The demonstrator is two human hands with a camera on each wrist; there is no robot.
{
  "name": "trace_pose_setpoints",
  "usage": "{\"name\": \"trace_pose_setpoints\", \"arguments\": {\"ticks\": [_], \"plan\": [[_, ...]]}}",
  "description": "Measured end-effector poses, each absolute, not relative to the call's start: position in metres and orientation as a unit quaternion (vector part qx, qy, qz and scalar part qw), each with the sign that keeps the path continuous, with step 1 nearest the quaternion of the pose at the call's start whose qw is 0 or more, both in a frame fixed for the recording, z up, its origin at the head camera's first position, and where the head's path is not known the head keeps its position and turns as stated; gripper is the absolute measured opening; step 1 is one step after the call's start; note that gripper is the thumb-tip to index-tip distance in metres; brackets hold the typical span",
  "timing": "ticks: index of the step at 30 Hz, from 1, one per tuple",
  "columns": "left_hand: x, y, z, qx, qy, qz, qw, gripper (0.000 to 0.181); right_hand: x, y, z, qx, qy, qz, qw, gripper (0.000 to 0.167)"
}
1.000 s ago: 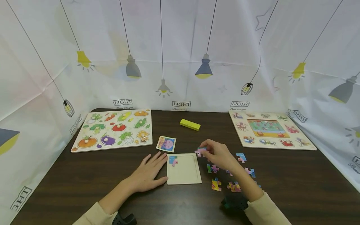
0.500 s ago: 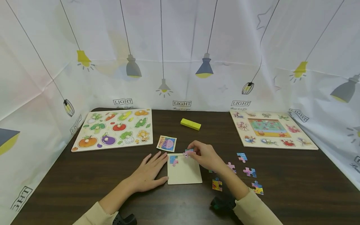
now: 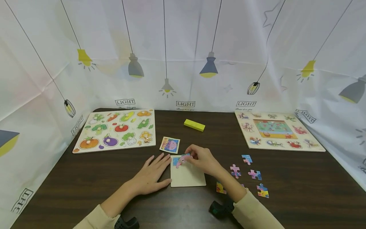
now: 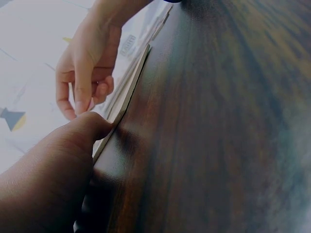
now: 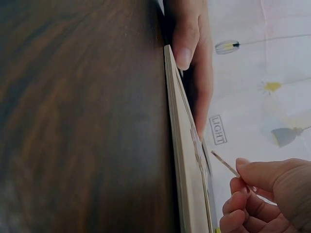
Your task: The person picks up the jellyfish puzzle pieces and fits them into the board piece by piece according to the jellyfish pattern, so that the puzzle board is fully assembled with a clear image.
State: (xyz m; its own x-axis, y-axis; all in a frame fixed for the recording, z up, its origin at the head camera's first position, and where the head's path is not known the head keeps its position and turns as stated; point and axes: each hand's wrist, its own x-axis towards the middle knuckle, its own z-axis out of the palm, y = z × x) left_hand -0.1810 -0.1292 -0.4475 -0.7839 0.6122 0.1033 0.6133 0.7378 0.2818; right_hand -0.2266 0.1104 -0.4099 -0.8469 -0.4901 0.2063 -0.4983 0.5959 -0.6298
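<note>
fingers (image 3: 191, 148) of the right hand (image 3: 203, 160) pinch a puzzle piece (image 3: 186, 157) over a pale square board (image 3: 187, 178)

head view: right thumb and index finger hold the pink-and-blue piece near the board's far edge, beside a second piece (image 3: 175, 161) lying in the far left corner; whether the two touch cannot be told. the left hand (image 3: 151, 175) lies on the dark bench (image 3: 160, 208) with straight, spread fingers, gripping nothing, its thumb at the board's left edge. right of the board lie loose pieces (image 3: 262, 191), partly hidden by the forearm. just beyond the board is a small picture card (image 3: 170, 145), and farther back a yellow block (image 3: 194, 125). a vegetable board (image 3: 132, 129) lies at far left, a sea-animal board (image 3: 284, 141) at far right. behind hangs a white cloth (image 3: 183, 38) printed with lamps; its boxed label (image 3: 185, 104) reads "light", in capitals, three times along the back and again at the sides. the script line beneath is too small to read surely.

left wrist view: the left thumb touches the board's edge. above the board the right hand shows bent fingers, the piece hard to make out.

right wrist view: the piece appears edge-on, thin and tilted, pinched between thumb and index finger, one end close to the board. "light" stands sideways on the cloth.
</note>
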Motion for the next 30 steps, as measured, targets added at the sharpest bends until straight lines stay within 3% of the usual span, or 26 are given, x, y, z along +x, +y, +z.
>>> {"name": "trace_pose_setpoints", "arguments": {"ticks": [16,30], "plan": [[-0.18,-0.129,-0.447,-0.33,-0.931,-0.154,0.005,0.072,-0.225,0.105,-0.417,0.228,-0.909,0.349,-0.002,0.012],[-0.18,-0.129,-0.448,-0.331,-0.931,-0.153,0.003,0.072,-0.225,0.1,-0.425,0.216,-0.929,0.299,0.034,0.013]]}}
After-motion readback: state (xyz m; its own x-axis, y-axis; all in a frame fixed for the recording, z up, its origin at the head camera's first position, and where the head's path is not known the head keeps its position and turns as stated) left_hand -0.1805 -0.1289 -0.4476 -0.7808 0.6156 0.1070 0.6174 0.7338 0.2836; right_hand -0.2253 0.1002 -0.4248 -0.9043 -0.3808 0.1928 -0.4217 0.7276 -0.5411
